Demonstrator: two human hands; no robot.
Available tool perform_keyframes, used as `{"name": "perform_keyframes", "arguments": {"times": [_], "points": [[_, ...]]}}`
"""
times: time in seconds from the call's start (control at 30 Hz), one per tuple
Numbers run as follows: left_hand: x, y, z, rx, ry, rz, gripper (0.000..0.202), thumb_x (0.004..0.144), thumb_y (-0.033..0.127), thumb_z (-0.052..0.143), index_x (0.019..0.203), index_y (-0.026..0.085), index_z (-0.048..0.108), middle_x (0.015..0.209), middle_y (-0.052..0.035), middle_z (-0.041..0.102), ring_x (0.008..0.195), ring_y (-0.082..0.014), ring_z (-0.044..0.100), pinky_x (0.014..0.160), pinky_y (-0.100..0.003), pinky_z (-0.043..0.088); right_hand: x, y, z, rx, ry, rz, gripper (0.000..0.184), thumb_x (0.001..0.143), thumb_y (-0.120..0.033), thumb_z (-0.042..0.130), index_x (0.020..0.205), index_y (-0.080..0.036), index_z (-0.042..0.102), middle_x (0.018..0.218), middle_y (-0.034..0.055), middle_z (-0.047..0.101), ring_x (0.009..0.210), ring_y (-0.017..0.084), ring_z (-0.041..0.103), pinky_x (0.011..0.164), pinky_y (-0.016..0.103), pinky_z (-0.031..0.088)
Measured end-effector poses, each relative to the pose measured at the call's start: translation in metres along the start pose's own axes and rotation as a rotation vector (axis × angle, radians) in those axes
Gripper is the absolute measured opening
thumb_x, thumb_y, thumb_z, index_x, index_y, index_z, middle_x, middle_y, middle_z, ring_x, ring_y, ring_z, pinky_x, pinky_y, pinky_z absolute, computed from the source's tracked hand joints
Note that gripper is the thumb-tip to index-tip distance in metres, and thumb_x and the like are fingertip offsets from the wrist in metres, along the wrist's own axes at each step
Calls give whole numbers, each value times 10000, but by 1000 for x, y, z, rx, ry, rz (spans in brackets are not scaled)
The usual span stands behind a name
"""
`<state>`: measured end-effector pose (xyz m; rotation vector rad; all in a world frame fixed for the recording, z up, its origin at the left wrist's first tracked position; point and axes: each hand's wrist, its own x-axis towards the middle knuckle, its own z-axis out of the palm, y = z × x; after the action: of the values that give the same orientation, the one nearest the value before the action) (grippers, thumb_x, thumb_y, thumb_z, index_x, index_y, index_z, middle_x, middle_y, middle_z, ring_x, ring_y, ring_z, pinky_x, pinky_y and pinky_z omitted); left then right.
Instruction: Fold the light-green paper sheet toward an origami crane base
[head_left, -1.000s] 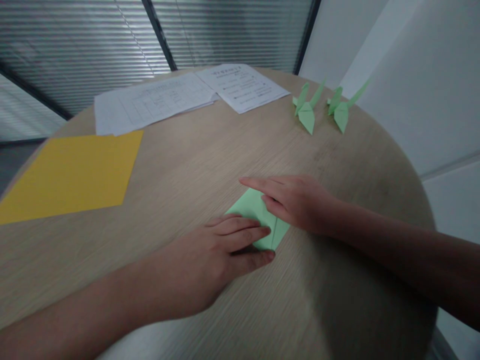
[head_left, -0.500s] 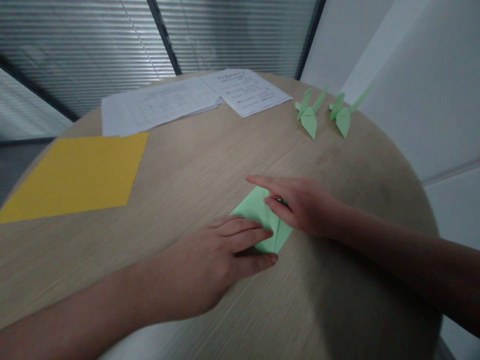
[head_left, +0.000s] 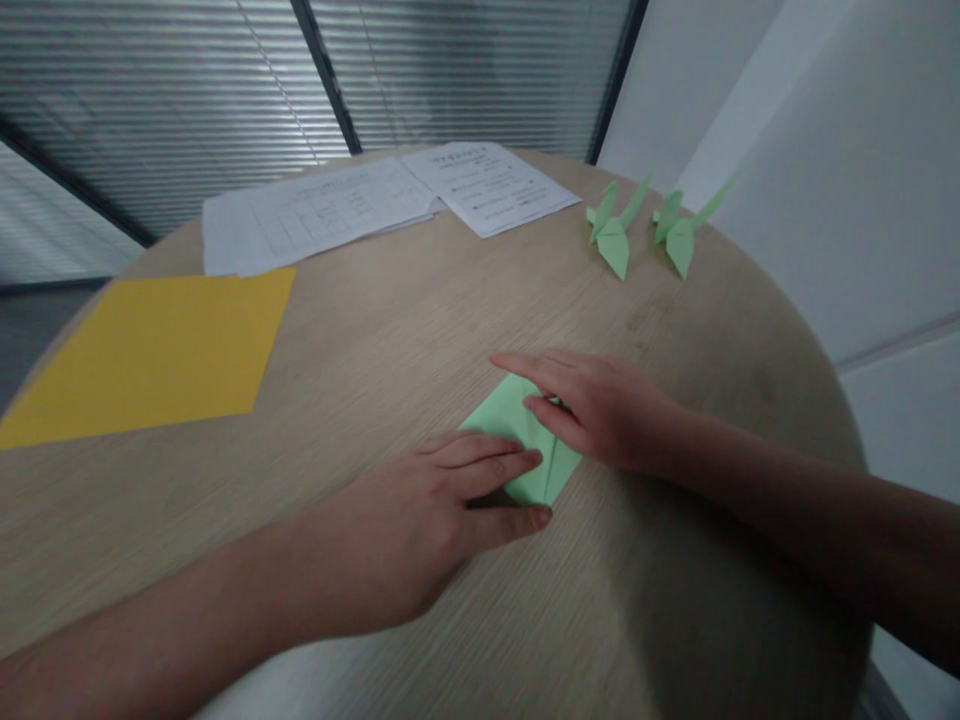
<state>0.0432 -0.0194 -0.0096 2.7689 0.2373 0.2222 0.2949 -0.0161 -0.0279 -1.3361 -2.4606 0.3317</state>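
Note:
A small folded sheet of light green paper [head_left: 546, 470] lies on the table in front of me, with crease lines and layered flaps on its top face. My left hand [head_left: 442, 515] rests over its near left side, fingers stretched flat on the paper and the thumb apart at its near corner. From the right, my right hand [head_left: 589, 408] lies across the far right part of the sheet. Its index finger points left past the far corner, and the thumb touches the paper's top; its other fingers are partly hidden. Some of the paper's edges are covered by both hands.
Two folded green paper cranes [head_left: 613, 240] stand at the far right of the round wooden table [head_left: 375, 340]. A yellow sheet [head_left: 150, 360] lies at the left. Printed white papers [head_left: 322, 215] spread along the far edge. Window blinds [head_left: 465, 70] and a white wall [head_left: 847, 180] border the table.
The whole view has shifted very slightly. My right hand's fingers have moved a little over the paper; my left hand stays in place on it.

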Motion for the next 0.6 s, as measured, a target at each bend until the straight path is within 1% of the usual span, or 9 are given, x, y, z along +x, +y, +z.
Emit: {"name": "perform_keyframes", "arguments": {"times": [0.1,0.17,0.2,0.23,0.3,0.37,0.47,0.6], "points": [[0,0,-1,-1,-10,-5,509,918,53,528,1377,230,655,1457,-131,622,1398,-299,532,1170,-480,443,-1,6,-8,42,6,0,551,1006,-253,523,1548,-177,464,1333,139,673,1160,273,658,1003,450,539],[0,0,-1,0,-8,-10,502,921,59,525,1373,233,660,1456,-129,623,1389,-296,540,1165,-478,450,-4,10,-14,52,15,-29,605,986,-284,566,1567,-180,430,1339,148,657,1206,288,629,1049,486,514],[0,1,-1,0,-4,-10,497,925,62,521,1370,232,662,1453,-129,626,1385,-293,544,1166,-476,451,-6,12,-16,43,21,-51,652,967,-300,597,1580,-188,405,1388,154,628,1270,302,594,1093,512,482],[0,1,-1,-3,-3,-8,492,930,63,515,1367,230,665,1448,-129,630,1382,-289,547,1167,-472,451,-9,12,-17,25,23,-67,708,946,-319,630,1595,-199,375,1464,160,576,1355,320,536,1142,540,437],[0,1,-1,-7,-5,-9,487,938,66,504,1368,226,666,1445,-128,632,1382,-288,546,1168,-469,450,-13,12,-17,-26,6,-67,819,908,-362,689,1623,-222,315,1615,168,419,1505,360,369,1209,591,335],[0,2,-2,-7,-6,-13,487,942,70,499,1374,225,664,1443,-129,633,1378,-292,548,1163,-467,456,-16,10,-14,-66,-50,-38,884,898,-390,709,1643,-238,260,1680,181,300,1566,387,236,1228,628,270],[0,2,-2,-6,-11,-15,488,943,73,505,1378,230,660,1441,-125,634,1376,-293,550,1160,-464,459,-17,9,-10,-67,-129,26,877,926,-339,662,1661,-247,193,1697,195,255,1582,393,175,1227,658,236],[1,1,-2,-4,-14,-11,486,939,74,513,1371,239,663,1452,-120,627,1377,-291,549,1173,-468,445,-13,14,-10,-37,-146,122,855,941,-258,582,1672,-237,138,1707,205,216,1587,397,142,1225,678,207]]}}
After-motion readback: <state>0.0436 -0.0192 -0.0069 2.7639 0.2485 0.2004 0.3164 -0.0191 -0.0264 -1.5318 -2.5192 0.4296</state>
